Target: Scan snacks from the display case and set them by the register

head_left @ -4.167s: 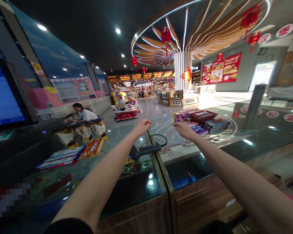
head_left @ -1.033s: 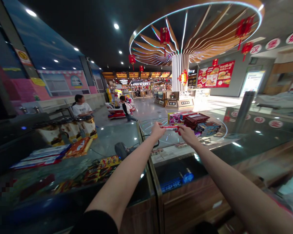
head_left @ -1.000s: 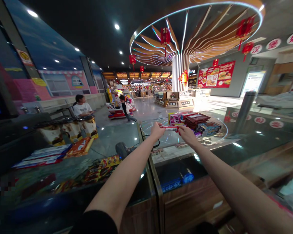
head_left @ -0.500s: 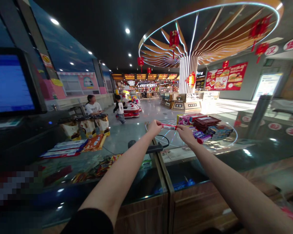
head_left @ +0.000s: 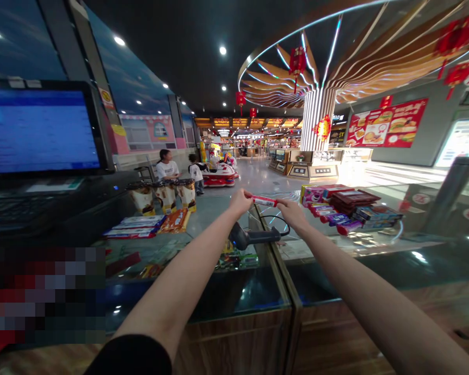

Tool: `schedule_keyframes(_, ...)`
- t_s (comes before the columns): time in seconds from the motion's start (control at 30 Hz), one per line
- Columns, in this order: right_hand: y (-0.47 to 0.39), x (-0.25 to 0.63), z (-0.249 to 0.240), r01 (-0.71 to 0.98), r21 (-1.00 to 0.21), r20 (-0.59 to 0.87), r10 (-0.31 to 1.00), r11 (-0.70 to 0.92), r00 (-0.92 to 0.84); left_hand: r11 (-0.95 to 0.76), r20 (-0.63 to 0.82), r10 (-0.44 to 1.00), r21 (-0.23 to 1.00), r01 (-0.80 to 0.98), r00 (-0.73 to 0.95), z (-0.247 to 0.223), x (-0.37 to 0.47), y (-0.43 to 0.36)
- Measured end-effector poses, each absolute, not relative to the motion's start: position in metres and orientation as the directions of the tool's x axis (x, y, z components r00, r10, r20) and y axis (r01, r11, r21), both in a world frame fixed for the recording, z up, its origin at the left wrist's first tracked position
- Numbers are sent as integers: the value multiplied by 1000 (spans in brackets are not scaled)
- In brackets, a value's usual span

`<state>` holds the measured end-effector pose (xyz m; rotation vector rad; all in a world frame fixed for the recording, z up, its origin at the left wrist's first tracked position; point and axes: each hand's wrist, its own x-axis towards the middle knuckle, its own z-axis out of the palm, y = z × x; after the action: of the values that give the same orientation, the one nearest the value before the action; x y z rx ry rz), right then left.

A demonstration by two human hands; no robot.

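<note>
Above the glass counter (head_left: 254, 281), a slim red-and-white packet (head_left: 264, 201) with a barcode is stretched between both hands. My left hand (head_left: 240, 202) pinches its left end, and my right hand (head_left: 291, 212) pinches the right end. What is inside the packet cannot be made out. Just below lies a black handheld barcode scanner (head_left: 258, 237) with its cable looping to the right. To the right of my right hand sit colourful candy tubes (head_left: 336, 217), brown packs (head_left: 354, 199) and blue boxes (head_left: 377, 214).
On the left, several brown-and-white pouches (head_left: 164, 198) stand behind flat blue-white packets (head_left: 136, 227) and orange packets (head_left: 175, 221). A monitor (head_left: 39, 130) and keyboard (head_left: 19, 211) fill the far left. Beyond the counter are a seated person (head_left: 167, 165), a smaller person (head_left: 196, 174) and a red-white ride (head_left: 221, 176).
My view has turned left, so the surroundings shift right and more of the monitor shows. Both hands keep hold of the packet, now nearer the counter's seam.
</note>
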<state>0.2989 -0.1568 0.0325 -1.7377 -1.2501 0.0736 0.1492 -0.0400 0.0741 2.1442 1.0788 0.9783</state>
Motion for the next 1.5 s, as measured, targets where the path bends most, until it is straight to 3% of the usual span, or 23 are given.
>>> schedule_keyframes(0.43,-120,250,37,707,-700,452,828,99,331,-387,279,900,866,316,336,69,81,-22)
schedule_keyframes(0.6,-109,238,35,647,-753,418,848,121,328,-402,310,897,870,287,315,52,61,-12)
schedule_keyframes(0.83,-97,229,23,546,-832,295,909,92,296,-460,384,880,836,300,279,22,42,0)
schedule_keyframes(1.2,-92,232,16,634,-770,182,976,66,119,-524,416,849,738,425,324,9,33,-4)
schedule_keyframes(1.5,-94,235,13,608,-794,123,987,35,103,-576,402,814,657,487,420,-4,34,-5)
